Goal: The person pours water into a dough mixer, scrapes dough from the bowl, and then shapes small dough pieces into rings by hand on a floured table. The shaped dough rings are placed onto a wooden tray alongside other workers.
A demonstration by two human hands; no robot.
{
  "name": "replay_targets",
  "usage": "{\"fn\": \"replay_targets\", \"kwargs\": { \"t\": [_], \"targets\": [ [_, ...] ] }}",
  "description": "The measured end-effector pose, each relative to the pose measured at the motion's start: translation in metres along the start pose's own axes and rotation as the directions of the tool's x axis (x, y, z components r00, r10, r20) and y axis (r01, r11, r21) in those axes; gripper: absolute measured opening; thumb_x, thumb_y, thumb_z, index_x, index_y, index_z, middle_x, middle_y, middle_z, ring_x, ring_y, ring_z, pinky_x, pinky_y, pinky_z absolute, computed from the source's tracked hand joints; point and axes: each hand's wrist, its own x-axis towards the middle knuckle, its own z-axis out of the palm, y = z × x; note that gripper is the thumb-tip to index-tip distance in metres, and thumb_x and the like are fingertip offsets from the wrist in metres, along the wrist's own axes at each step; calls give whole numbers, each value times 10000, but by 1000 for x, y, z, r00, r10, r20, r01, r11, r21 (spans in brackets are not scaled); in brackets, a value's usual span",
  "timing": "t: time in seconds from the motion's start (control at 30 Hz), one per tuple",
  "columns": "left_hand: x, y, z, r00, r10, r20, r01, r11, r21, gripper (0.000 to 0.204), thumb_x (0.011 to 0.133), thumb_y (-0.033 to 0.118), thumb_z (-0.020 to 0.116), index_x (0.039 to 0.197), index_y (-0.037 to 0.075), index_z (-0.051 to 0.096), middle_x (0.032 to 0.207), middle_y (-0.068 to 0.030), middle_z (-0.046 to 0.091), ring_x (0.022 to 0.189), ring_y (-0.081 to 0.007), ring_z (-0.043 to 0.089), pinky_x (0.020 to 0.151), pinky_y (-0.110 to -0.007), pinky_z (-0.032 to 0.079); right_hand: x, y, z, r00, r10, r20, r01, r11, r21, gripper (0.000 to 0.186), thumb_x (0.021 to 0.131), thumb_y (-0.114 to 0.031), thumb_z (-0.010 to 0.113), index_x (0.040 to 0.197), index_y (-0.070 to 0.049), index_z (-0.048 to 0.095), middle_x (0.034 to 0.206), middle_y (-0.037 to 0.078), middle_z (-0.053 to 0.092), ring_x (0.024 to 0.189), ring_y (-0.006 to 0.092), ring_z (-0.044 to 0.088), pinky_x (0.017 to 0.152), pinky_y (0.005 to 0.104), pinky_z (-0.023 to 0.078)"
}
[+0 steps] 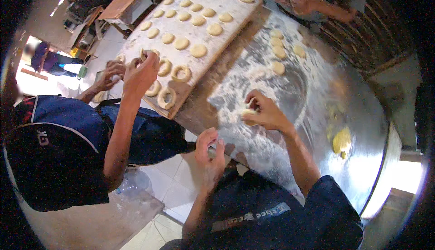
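Note:
My right hand [268,112] is over the floured metal table, its fingers closed on a small piece of dough [248,117]. Lower and to the left, beside the table's edge, my left hand [210,156] is raised with fingers curved and apart; I see nothing held in it. Several flat dough rounds [278,68] lie in the flour beyond my right hand. On the wooden board [195,75] at the upper left are rows of dough rounds [198,50], with dough rings [166,98] at its near end.
A co-worker in a dark cap [54,159] handles dough at the board's near left corner, a forearm [121,137] reaching across. Another person's hands [301,1] hold dough at the far side. A yellow lump [341,141] sits on the table's right part [362,118].

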Motion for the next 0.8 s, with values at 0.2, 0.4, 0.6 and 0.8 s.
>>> {"fn": "replay_targets", "kwargs": {
  "t": [0.2,0.4,0.6,0.8],
  "targets": [
    [-34,4,79,820,320,475,-413,905,103,311,828,4,543,1138,5,523,1171,-197,557,1076,-340,550,914,-408,432,-112,20,-28,851,-207,-483,-47,885,-463,740,718,-234,746,1347,-106,378,691,86,560,579,196,530,562,336,439],
    [-49,-2,134,591,233,772,-753,503,425,544,916,219,436,1417,70,285,1463,-210,247,1342,-393,247,1082,-508,185,-202,39,-32,633,11,-774,-59,998,-33,535,787,-130,675,1255,-80,422,544,59,476,484,174,479,491,337,401],
    [-39,3,136,840,276,468,-536,565,628,229,883,239,562,1010,58,500,1090,-191,486,975,-304,469,864,-452,351,-246,57,-10,719,130,-683,-24,986,163,362,805,-86,616,1130,-58,459,485,20,361,458,129,385,470,314,337],
    [-68,58,127,833,-111,542,141,990,-14,227,800,118,682,887,55,482,719,22,499,658,-68,482,598,-228,392,-228,55,-17,809,122,-576,82,945,316,252,829,-83,615,1043,4,513,861,20,489,600,48,419,560,231,372]
  ]
}}
